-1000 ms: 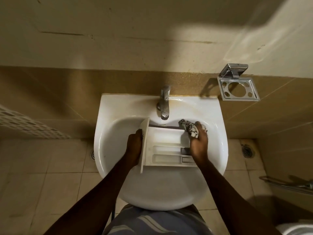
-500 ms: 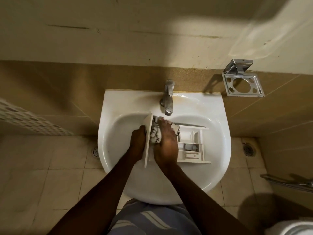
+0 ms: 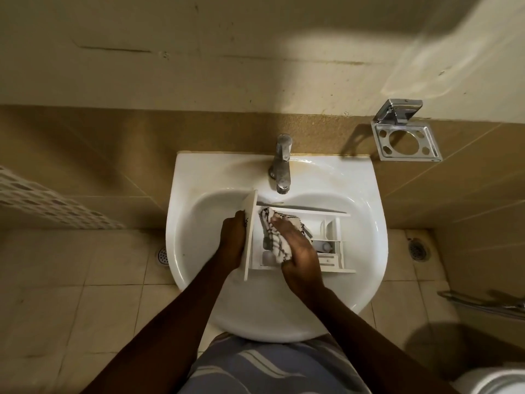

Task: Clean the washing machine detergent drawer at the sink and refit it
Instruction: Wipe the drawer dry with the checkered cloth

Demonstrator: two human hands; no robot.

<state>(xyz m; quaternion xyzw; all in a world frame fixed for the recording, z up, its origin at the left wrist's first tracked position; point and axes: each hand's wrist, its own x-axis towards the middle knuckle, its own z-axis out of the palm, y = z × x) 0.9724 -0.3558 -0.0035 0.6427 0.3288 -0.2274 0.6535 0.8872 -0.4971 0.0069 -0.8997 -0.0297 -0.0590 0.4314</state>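
The white detergent drawer lies across the bowl of the white sink, front panel to the left and compartments facing up. My left hand grips the front panel from the left side. My right hand holds a black-and-white checked cloth and presses it into the drawer's left compartments. The small compartments at the drawer's right end stay uncovered.
A metal tap stands at the back of the sink, just behind the drawer, with no water visible. A chrome holder hangs on the wall to the right. Floor drains and a white perforated basket flank the sink.
My right hand carried the cloth from the drawer's right end to its left end next to the front panel, then slid slightly right. My left hand kept its grip on the panel.
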